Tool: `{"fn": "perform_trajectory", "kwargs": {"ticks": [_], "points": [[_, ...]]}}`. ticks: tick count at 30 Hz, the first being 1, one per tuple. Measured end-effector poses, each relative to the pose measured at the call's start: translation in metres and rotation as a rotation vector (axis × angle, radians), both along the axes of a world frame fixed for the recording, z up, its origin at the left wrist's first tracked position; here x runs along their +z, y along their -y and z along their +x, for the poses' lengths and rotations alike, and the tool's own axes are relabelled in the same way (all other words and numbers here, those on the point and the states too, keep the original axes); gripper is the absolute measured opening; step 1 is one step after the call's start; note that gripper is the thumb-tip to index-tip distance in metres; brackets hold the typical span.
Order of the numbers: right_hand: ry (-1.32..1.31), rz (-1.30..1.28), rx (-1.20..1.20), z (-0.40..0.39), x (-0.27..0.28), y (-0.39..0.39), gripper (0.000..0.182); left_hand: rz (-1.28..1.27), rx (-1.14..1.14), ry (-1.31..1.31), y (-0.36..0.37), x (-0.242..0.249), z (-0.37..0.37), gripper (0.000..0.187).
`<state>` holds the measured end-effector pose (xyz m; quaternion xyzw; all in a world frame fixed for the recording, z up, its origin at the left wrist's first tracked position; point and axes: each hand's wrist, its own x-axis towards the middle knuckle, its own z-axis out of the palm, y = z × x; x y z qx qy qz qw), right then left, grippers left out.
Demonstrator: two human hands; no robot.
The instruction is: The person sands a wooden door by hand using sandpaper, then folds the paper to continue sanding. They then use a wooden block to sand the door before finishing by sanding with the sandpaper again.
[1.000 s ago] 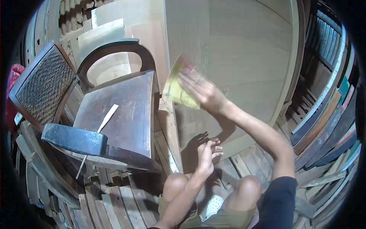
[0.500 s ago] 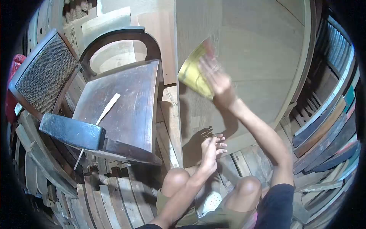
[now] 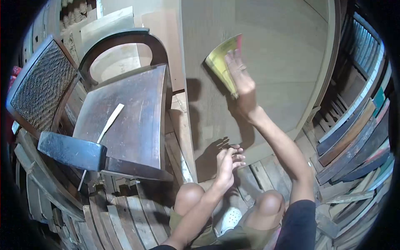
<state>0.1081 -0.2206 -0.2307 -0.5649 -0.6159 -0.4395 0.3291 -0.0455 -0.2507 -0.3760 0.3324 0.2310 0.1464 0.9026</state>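
Note:
My right hand [image 3: 240,75] reaches up in front of a large upright wooden panel [image 3: 275,62]. Its fingers lie pressed together over a yellow sheet with a pinkish-red edge [image 3: 220,64], which is held close against the panel's face and casts a shadow there. The sheet fans out to the left of the hand. Lower down, my left hand [image 3: 228,164] hovers above my knees, holding nothing, its fingers loosely spread near the panel's bottom edge.
On the left, a dark wooden armchair [image 3: 125,108] with a woven back stands beside the panel. A pale thin stick [image 3: 110,121] crosses its seat behind the armrest. Slatted boards [image 3: 121,216] form the floor, and stacked planks [image 3: 354,137] line the right side.
My right hand and the yellow sheet have moved up and right across the panel, and the sheet has turned slightly. My left hand keeps nearly the same pose. The view has shifted a little.

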Motion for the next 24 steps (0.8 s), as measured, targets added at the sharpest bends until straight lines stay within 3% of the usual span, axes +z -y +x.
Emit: {"fn": "perform_trajectory", "kwargs": {"ticks": [2, 3, 4, 7, 11, 12, 13, 15, 18, 19, 20, 22, 23, 24], "points": [[0.303, -0.194, -0.004, -0.001, -0.012, -0.001, 0.041, 0.002, -0.033, -0.021, -0.004, -0.002, 0.002, 0.027], [0.452, -0.326, 0.122, -0.004, -0.018, -0.003, 0.040, 0.002, -0.024, 0.003, -0.004, -0.004, 0.001, 0.028], [0.418, -0.315, 0.157, 0.001, -0.017, -0.004, 0.037, 0.006, -0.017, 0.010, -0.004, -0.006, 0.002, 0.029], [0.050, 0.032, -0.082, -0.001, -0.005, -0.006, 0.035, 0.014, 0.008, 0.033, -0.004, -0.006, 0.001, 0.030], [0.506, -0.396, 0.253, -0.009, -0.024, -0.013, 0.046, 0.042, -0.034, 0.017, -0.006, -0.005, -0.001, 0.030], [0.442, -0.283, 0.225, -0.004, -0.016, -0.016, 0.047, 0.035, -0.029, 0.027, -0.005, -0.005, -0.002, 0.030], [0.159, -0.118, 0.142, -0.001, -0.009, -0.015, 0.045, 0.030, -0.025, 0.037, -0.006, -0.004, -0.002, 0.030], [0.006, -0.056, 0.085, -0.002, -0.007, -0.011, 0.043, 0.014, -0.015, 0.041, -0.003, -0.002, -0.004, 0.029], [0.395, -0.300, 0.135, -0.004, -0.020, -0.010, 0.044, 0.045, -0.027, 0.016, -0.007, 0.003, -0.005, 0.027], [0.439, -0.273, 0.132, 0.006, -0.011, -0.010, 0.042, 0.033, -0.048, -0.001, -0.009, 0.000, -0.004, 0.026], [0.334, -0.140, -0.018, 0.016, -0.003, -0.007, 0.044, 0.034, -0.036, 0.006, -0.008, -0.001, -0.003, 0.027], [-0.160, 0.171, -0.007, 0.002, 0.012, -0.010, 0.047, 0.032, -0.003, 0.021, -0.005, -0.001, -0.003, 0.027], [-0.065, 0.092, 0.005, 0.002, 0.001, -0.012, 0.047, 0.038, -0.007, 0.028, -0.005, -0.001, -0.003, 0.027], [0.206, -0.098, -0.003, 0.008, -0.005, -0.010, 0.047, 0.039, -0.023, 0.020, -0.006, 0.000, -0.003, 0.027]]}}
